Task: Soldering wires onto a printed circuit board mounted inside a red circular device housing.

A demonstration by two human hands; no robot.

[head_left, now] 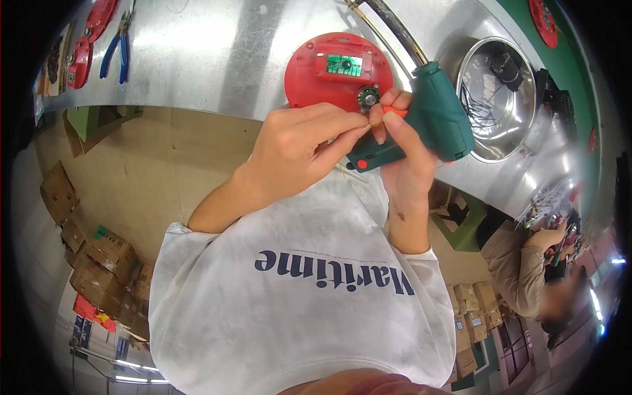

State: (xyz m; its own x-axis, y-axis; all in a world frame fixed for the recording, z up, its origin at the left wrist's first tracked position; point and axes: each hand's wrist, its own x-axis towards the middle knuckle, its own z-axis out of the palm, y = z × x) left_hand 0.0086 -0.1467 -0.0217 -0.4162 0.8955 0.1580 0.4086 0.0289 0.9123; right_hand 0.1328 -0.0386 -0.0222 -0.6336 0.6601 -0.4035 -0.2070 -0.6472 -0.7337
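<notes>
Across the steel counter (217,59) lies our red disc (309,76) with its green board. Just below it, our right hand (401,158) grips the green soldering gun (431,122), long axis slanting up-right. Our left hand (296,148) pinches a thin wire (374,122) at its tip. Brown cartons (105,263) sit lower left.

— Where are we looking from here?

— From our own head, through one wide fisheye lens pointing steeply down over our chest. Our forearms come up from the lower middle, and our left hand (296,148) and right hand (401,148) sit close, near the centre.

— And the edges?

— They bend. The metal desk (217,52) curves across the top, the floor lies at our left, and a seated person (526,263) shows small at lower right.
</notes>
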